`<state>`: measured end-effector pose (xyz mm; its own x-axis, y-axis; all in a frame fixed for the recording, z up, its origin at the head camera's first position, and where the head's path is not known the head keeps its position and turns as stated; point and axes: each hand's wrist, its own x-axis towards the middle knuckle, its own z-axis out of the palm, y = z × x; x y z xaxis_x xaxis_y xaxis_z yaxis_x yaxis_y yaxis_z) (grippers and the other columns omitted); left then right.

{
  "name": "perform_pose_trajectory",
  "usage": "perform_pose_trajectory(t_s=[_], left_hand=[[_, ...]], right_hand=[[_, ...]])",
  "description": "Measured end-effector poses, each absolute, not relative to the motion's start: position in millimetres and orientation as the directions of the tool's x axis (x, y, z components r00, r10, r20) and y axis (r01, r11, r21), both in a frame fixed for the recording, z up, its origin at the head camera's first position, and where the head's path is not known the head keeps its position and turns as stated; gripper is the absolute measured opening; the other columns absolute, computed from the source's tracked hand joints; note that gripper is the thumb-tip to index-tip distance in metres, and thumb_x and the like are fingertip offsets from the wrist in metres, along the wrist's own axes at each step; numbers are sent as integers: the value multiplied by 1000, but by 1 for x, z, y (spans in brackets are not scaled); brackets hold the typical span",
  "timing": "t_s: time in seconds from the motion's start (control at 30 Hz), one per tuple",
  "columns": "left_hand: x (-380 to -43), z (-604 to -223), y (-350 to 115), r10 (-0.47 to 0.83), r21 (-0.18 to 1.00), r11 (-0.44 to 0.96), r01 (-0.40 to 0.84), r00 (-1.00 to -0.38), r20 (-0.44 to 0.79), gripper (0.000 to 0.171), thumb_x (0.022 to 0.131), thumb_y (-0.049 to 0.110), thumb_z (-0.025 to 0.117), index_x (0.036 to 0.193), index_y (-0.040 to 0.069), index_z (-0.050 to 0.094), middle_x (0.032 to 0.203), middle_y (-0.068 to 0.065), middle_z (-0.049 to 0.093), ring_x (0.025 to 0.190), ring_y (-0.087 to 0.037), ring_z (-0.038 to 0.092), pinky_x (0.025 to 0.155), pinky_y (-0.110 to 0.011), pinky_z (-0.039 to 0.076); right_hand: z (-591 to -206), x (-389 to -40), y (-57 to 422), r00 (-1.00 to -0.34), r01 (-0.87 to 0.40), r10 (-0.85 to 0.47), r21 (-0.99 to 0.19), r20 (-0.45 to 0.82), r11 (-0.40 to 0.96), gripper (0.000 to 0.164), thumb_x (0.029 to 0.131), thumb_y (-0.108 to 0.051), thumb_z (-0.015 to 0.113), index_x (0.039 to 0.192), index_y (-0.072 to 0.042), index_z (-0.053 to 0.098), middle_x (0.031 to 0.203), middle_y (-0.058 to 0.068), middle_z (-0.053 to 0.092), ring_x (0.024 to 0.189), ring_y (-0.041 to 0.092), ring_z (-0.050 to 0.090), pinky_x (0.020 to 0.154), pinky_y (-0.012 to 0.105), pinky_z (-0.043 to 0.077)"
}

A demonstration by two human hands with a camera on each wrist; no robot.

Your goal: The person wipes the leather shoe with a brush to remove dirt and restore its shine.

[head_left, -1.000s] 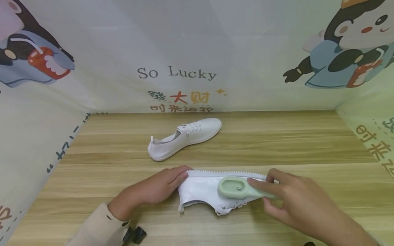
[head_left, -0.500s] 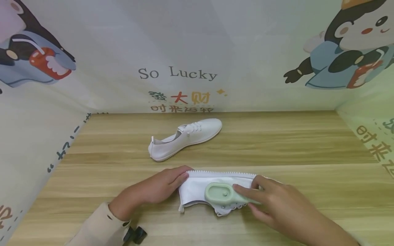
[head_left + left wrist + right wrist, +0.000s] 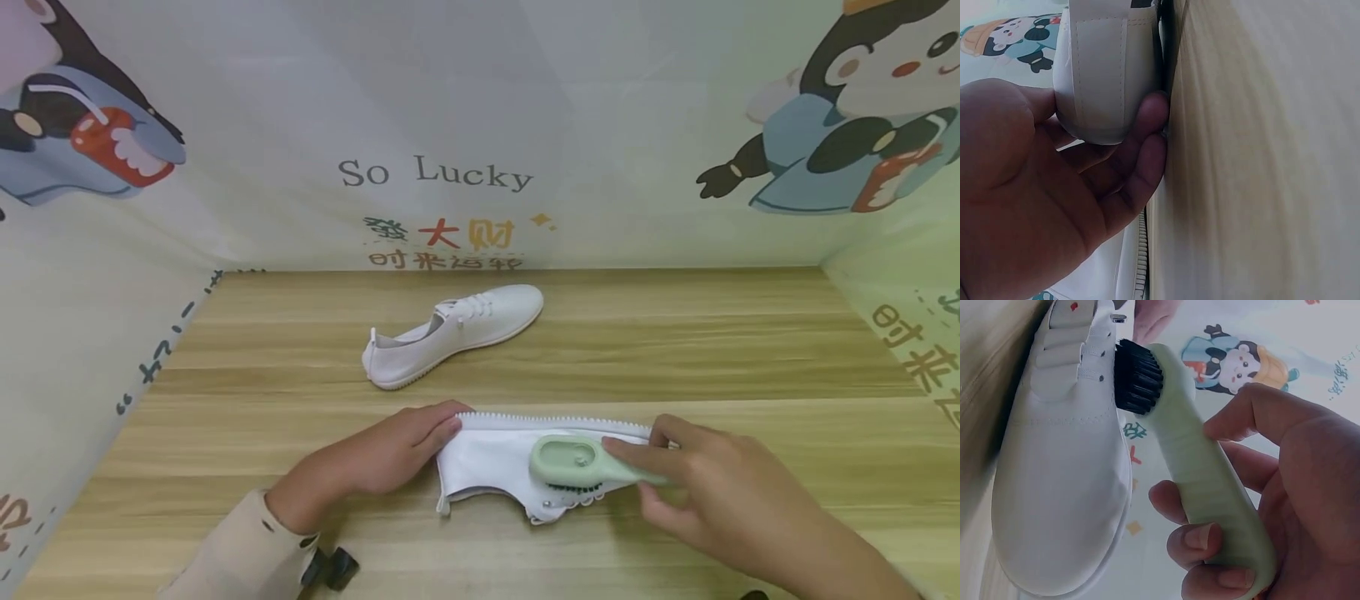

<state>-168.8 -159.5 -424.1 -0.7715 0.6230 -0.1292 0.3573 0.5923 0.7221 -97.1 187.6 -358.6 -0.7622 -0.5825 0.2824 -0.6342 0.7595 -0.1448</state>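
Observation:
A white lace-up shoe (image 3: 487,462) lies on its side near the front, its ridged sole facing away from me. My left hand (image 3: 390,450) grips it by the heel; in the left wrist view the fingers curl round the heel (image 3: 1100,81). In my right hand (image 3: 720,483) is a pale green shoe brush (image 3: 573,461), held by its handle. Black bristles (image 3: 1138,376) meet the shoe's side by the lace eyelets in the right wrist view. The toe is mostly behind the right hand in the head view.
A second white shoe (image 3: 457,333) stands upright farther back on the wooden table (image 3: 712,350). Printed cloth walls (image 3: 615,133) rise behind and at both sides. A small black object (image 3: 330,569) sits beside the left sleeve (image 3: 243,542).
The brush slid left along the shoe toward the heel, then back right toward the toe, near where it was a second ago. The left hand and both shoes stayed in place.

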Motion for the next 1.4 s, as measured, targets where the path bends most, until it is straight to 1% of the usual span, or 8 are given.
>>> perform_pose_trajectory(t_s=[0.13,0.23,0.37,0.5,0.7,0.93,1.13,1.4], left_hand=[[-168,-425,-159,627,719,592,364,-769,-126,37,110,34,30,135,20,54,123,6,65,120,-13,56,111,-47,41],[-167,-424,-159,619,712,600,365,-775,-125,37,110,35,30,135,21,54,122,6,65,119,-12,57,111,-46,41],[-168,-423,-159,614,710,602,366,-780,-118,37,110,35,30,134,21,55,121,7,65,119,-12,57,111,-45,42],[-169,-423,-158,620,716,597,362,-775,-124,36,110,34,31,134,21,55,121,6,65,118,-12,57,111,-46,42],[-171,-422,-158,621,712,598,367,-774,-123,36,110,34,31,134,21,55,122,6,65,121,-13,56,112,-46,41],[-171,-422,-158,618,712,603,361,-776,-129,36,110,34,31,135,21,54,124,6,65,123,-12,56,112,-46,41],[-171,-423,-158,620,709,599,373,-776,-115,37,110,35,30,135,20,54,123,6,65,122,-13,56,112,-46,41],[-169,-423,-158,618,709,600,370,-777,-117,37,110,35,30,133,20,55,120,6,65,120,-13,58,110,-46,42]], right_hand=[[-360,-97,186,-756,-645,-595,-152,274,749,47,78,-20,77,124,-29,71,90,-13,58,58,-9,30,48,13,30],[-363,-97,182,-737,-664,-613,-141,284,734,48,80,-20,77,126,-28,70,91,-13,58,59,-9,31,49,12,30],[-367,-97,179,-719,-684,-632,-139,290,716,49,81,-20,77,128,-27,69,92,-12,59,61,-7,33,50,12,32],[-369,-97,176,-713,-695,-647,-154,268,702,49,83,-20,76,130,-27,67,93,-9,59,63,-6,35,51,13,33],[-368,-99,178,-692,-710,-645,-140,324,690,49,79,-17,76,127,-24,70,90,-11,58,61,-8,33,50,11,31],[-362,-98,182,-740,-660,-607,-138,289,738,46,79,-20,77,124,-27,72,89,-11,60,59,-8,33,49,13,32],[-366,-98,179,-735,-663,-612,-123,290,738,47,83,-20,75,129,-27,68,92,-11,58,61,-7,32,50,13,31],[-369,-98,175,-741,-658,-615,-108,268,746,49,87,-22,76,134,-30,65,100,-7,59,67,-3,39,56,15,37]])
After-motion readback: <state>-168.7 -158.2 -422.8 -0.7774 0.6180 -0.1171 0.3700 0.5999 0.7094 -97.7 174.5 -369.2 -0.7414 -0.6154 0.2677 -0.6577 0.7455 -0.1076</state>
